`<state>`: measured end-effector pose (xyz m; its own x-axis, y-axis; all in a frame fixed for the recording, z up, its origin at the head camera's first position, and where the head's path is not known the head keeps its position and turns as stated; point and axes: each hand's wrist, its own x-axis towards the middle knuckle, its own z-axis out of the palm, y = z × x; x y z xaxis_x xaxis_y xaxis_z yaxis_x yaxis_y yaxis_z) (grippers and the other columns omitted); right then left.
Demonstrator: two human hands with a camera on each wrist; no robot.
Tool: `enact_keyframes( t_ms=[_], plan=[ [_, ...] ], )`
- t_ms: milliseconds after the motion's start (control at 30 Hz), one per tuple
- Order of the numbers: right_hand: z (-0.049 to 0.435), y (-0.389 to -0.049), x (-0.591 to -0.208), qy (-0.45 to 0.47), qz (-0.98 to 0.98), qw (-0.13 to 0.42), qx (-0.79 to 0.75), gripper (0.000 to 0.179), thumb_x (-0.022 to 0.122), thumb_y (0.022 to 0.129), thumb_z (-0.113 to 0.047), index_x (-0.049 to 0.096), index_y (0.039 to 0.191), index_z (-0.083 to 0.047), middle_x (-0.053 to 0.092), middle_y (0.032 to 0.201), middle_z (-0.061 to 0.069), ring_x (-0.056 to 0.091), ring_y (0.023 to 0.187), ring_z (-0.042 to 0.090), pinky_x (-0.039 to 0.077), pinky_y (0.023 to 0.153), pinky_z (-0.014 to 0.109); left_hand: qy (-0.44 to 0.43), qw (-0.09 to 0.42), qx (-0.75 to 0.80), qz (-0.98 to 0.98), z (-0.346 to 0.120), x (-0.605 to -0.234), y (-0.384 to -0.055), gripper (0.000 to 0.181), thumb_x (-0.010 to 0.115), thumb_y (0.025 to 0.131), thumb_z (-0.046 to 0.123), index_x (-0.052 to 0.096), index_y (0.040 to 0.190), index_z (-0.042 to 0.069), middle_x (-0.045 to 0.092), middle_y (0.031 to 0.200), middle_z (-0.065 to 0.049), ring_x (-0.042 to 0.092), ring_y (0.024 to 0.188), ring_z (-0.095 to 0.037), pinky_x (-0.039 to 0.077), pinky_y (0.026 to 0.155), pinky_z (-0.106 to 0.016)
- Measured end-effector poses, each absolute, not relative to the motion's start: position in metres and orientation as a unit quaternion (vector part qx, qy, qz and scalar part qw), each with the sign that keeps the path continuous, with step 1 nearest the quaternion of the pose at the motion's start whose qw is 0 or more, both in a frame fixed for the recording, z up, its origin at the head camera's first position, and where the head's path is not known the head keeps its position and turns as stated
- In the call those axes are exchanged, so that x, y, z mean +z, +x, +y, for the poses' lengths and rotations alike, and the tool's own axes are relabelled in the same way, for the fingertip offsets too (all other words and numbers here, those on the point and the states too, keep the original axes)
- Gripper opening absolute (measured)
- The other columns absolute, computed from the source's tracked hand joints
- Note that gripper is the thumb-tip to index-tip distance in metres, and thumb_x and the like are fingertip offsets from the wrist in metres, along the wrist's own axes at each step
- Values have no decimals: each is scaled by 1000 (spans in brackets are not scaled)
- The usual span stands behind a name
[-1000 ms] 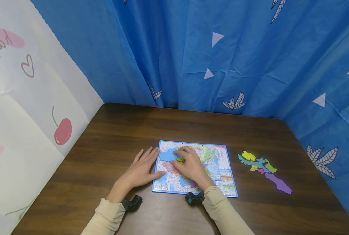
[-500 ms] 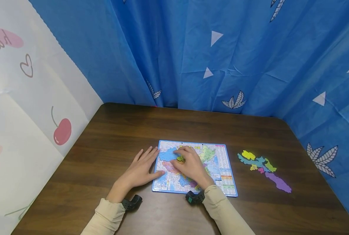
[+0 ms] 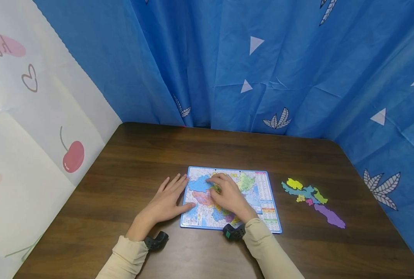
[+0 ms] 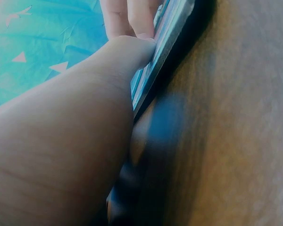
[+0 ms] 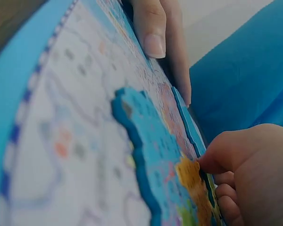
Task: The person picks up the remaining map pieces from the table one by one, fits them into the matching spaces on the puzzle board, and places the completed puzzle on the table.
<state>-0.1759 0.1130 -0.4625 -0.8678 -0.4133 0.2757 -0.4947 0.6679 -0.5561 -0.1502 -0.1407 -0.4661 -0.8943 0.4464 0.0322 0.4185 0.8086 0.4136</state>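
my right grip [image 3: 230, 198] pinched yellow-green puzzle piece [image 3: 217, 188] atop blue-rimmed rectangular map board [image 3: 252, 197] | left grip [image 3: 164, 204] spread | skewed pressing risked jamming

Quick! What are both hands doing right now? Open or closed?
Left hand: open, fingers spread at the map board.
Right hand: fingers bent; can't tell whether it grips the green piece.
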Motion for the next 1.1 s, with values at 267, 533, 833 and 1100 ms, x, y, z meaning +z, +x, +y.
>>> enact_keyframes(
  t_ms=[267,533,833,1100],
  plan=[
    [117,-179,-462,262,-914,56,305,26,73,96,-20,76,121,-13,69,125,3,62,121,26,52,105,46,228,32,210,950,-140,-465,-150,93,59,93,67,35,161,9,29,169,-11,19,159,-33,8,127,-61],
    [111,-176,-467,224,-925,61,299,44,80,89,-46,77,120,-16,67,124,0,60,120,22,53,105,44,231,34,208,950,-141,-465,-150,92,59,93,67,35,161,9,29,169,-10,18,159,-33,8,127,-61],
    [105,-174,-469,209,-928,96,294,38,82,88,-43,77,113,-16,69,121,-1,61,119,22,52,107,42,229,35,210,950,-141,-464,-150,92,59,93,66,34,162,10,28,170,-10,18,159,-32,7,128,-61],
    [106,-177,-472,217,-923,97,303,38,81,88,-41,75,114,-13,70,123,3,61,122,25,49,109,45,229,34,206,951,-141,-465,-150,93,59,94,66,33,162,9,28,170,-10,18,159,-32,8,128,-60]
  ],
)
